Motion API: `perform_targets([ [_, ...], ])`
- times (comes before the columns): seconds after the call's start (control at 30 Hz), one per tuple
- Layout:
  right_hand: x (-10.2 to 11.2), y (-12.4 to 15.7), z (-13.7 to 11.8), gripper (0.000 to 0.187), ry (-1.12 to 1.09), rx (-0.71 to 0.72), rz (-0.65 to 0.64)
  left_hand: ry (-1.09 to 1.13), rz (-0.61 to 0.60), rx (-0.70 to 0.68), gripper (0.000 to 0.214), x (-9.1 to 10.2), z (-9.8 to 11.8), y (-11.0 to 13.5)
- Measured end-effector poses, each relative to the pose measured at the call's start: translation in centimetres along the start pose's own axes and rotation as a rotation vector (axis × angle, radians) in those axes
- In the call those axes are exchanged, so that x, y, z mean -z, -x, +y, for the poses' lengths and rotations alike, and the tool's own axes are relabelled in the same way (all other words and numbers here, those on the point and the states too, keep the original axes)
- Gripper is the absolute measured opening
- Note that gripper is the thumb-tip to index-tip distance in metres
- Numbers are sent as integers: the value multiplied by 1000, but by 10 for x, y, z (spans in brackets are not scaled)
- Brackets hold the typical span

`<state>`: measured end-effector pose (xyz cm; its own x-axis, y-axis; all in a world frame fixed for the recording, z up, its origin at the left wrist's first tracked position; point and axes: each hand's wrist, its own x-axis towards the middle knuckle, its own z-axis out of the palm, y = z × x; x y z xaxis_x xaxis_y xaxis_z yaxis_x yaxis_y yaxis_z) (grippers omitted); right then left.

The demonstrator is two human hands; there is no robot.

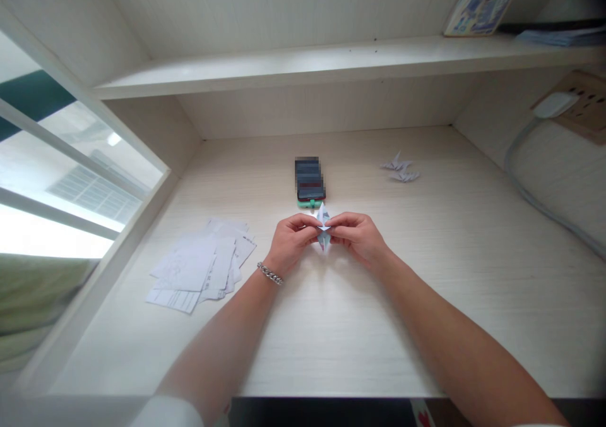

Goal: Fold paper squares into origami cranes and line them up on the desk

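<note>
Between my two hands, just above the desk, is a small folded paper piece [323, 228] with pointed ends towards and away from me. My left hand [296, 240] pinches its left side with thumb and index finger, a chain bracelet on the wrist. On the other side, the thumb and index finger of my right hand [357, 236] pinch the right edge. Right behind the paper lies a phone [310, 179] with a green edge at its near end. A few folded paper cranes [401, 169] sit farther back on the right.
A loose pile of paper sheets [201, 259] covers part of the desk [350, 338] on the left. Above the back runs a shelf [284, 67] holding a booklet [480, 9]. A grey cable [521, 190] hangs from a wall socket [589, 105] at right.
</note>
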<state>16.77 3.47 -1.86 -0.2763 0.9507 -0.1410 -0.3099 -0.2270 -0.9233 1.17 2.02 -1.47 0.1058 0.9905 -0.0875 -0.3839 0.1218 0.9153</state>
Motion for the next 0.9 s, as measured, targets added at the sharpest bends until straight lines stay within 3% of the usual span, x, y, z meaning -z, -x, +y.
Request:
perform_targets([
  [0.37, 2, 0, 1, 16, 12, -7, -51, -80, 19, -10, 9, 4, -4, -2],
  [0.9, 2, -4, 8, 20, 219, 67, 25, -234, 51, -24, 25, 9, -9, -3],
])
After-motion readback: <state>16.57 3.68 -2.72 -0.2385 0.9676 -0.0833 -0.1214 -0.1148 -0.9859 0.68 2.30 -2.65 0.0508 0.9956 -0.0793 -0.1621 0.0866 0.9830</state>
